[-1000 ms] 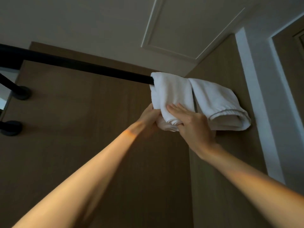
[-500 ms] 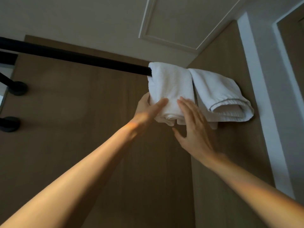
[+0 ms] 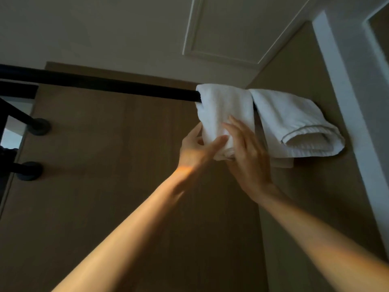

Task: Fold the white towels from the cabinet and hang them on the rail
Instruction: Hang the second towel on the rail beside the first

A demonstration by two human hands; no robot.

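white terry cloth hangs over the black rail [image 3: 105, 86]: the near towel [image 3: 225, 106] is draped across the rail's right end, just beside a second towel [image 3: 294, 123] that sits closer to the corner. half a second back the right hand stood off the cloth with its fingers spread, only brushing the lower edge. now the right hand [image 3: 246, 157] lies on the towel's front, fingers straight and close together, pressing the hanging fold flat. the left hand [image 3: 197, 149] has closed in too: its thumb crosses the front of the bottom edge while its fingers slip behind, so it pinches the layers together. the near towel sits at the same place on the rail as before, its bottom edge a little bunched. my reading is that the hanging itself is done and this is the tidying step, smoothing and squaring the fold to match its neighbour. once that is finished, both hands should be free to let go.
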